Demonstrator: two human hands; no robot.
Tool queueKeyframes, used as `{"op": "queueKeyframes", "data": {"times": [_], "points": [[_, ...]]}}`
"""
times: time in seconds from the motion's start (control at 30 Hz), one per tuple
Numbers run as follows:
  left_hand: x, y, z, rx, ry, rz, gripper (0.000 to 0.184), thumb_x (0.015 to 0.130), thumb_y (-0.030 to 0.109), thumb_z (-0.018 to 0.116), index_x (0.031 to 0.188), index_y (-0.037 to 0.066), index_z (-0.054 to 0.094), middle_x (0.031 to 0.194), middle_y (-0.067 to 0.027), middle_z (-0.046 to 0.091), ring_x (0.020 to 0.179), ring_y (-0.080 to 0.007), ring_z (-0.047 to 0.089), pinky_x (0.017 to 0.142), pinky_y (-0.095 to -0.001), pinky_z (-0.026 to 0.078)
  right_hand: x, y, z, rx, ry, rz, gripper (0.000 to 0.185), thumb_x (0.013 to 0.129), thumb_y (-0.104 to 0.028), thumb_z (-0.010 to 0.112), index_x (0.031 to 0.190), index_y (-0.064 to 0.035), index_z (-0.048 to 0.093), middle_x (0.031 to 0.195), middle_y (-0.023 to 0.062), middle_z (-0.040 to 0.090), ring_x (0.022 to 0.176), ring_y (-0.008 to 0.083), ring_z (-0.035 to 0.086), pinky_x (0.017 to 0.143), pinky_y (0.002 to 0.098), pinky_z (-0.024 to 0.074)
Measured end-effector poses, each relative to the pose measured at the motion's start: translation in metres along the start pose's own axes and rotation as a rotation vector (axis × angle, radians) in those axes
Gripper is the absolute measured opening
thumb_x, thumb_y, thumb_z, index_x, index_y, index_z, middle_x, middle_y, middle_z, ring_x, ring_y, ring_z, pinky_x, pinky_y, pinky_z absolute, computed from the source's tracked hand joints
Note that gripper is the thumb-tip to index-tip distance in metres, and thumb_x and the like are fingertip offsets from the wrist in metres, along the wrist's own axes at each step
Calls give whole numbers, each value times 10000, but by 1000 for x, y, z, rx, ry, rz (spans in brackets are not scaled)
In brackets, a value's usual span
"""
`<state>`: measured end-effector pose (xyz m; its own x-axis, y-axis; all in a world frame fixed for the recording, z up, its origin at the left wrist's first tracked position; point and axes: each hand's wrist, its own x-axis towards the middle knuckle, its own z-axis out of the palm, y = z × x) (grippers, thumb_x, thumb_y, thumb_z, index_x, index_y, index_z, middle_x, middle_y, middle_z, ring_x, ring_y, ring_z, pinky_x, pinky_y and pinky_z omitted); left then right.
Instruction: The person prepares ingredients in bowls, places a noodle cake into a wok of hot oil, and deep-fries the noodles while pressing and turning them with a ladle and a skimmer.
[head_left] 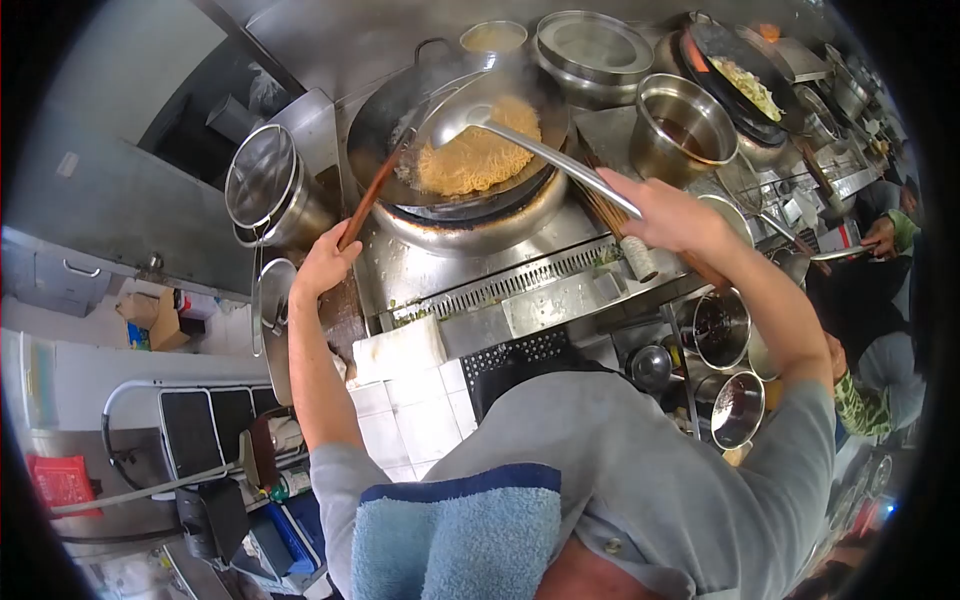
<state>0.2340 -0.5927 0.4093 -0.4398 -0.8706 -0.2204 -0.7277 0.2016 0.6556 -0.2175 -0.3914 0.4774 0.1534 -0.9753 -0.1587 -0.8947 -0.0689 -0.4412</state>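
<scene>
In my left hand [325, 262], closed at the left of the stove, is the wooden handle [372, 200] of a strainer. Its metal end reaches into a large dark wok [375, 120], where its rim is partly hidden by steam and the ladle. My right hand [672, 215] grips a long steel ladle [555, 155] from the right. The ladle's bowl is over the wok, at the upper left of a mass of yellow noodles [485, 165]. Whether the bowl touches the noodles is unclear. Steam rises from the wok, which sits on a round burner ring [470, 232].
Right of the wok stands a steel pot [645, 125] of brown liquid. Another wok [700, 60] holds pale food. A deep pot with a strainer [235, 190] stands at left. A folded white cloth [400, 348] lies on the front edge. A co-worker's hand [880, 238] shows at far right.
</scene>
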Motion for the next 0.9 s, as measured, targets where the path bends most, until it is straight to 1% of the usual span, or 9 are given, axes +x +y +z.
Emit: {"op": "queueKeyframes", "data": {"times": [0.1,0.27,0.37,0.47,0.57,0.7,0.77,0.8,0.9], "points": [[-14,15,1,6,-16,-89,437,882,150,596,1279,-10,506,972,-106,625,881,-176,553,833,-301,446,22,11,4,-59,-21,-92,744,785,-66,675,1424,-52,294,927,280,615,855,439,612,736,484,473],[-33,20,15,38,96,26,436,883,146,598,1284,0,506,912,-83,604,806,-151,522,757,-287,444,36,13,1,-81,-172,-109,777,780,-53,674,1439,-20,262,915,288,620,847,449,611,752,495,476],[-38,20,24,-10,108,-19,435,881,135,601,1284,0,507,908,-74,599,797,-140,508,754,-276,437,24,23,4,-142,-153,-183,769,792,-38,646,1447,-24,244,910,277,622,842,449,612,743,502,479],[-32,24,26,-32,77,-123,440,879,127,601,1291,4,506,929,-71,600,819,-141,508,787,-270,436,4,21,-1,-257,-159,-117,759,800,-26,619,1453,-31,233,886,269,620,842,438,617,732,505,483],[-9,9,26,-34,111,-16,432,882,125,596,1288,6,511,911,-59,599,800,-141,510,768,-274,438,-24,19,-10,-355,-134,-154,734,734,26,587,1402,34,282,814,240,620,779,411,626,690,487,491],[13,13,18,-31,65,27,426,886,127,587,1288,8,514,901,-56,596,795,-141,512,762,-280,438,-52,7,-10,-270,-74,-20,746,759,-9,621,1423,-23,283,830,241,630,798,422,629,710,484,497],[22,11,12,-56,8,13,430,886,129,588,1293,13,510,878,-47,587,761,-134,502,727,-275,438,-62,9,-1,-143,-44,15,760,766,-32,648,1434,-57,285,844,248,635,810,428,630,723,485,498],[26,10,10,-67,-20,9,433,886,129,588,1296,16,508,866,-42,583,744,-130,497,709,-273,438,-65,0,-3,-49,-83,116,839,754,-74,707,1462,-116,257,856,264,613,824,428,613,715,475,457],[33,-8,1,-47,-17,118,440,889,137,592,1303,22,501,812,-17,551,672,-112,464,625,-265,421,-69,-2,11,71,-19,114,842,743,-67,709,1459,-123,268,860,275,618,831,425,615,719,464,457]]}}
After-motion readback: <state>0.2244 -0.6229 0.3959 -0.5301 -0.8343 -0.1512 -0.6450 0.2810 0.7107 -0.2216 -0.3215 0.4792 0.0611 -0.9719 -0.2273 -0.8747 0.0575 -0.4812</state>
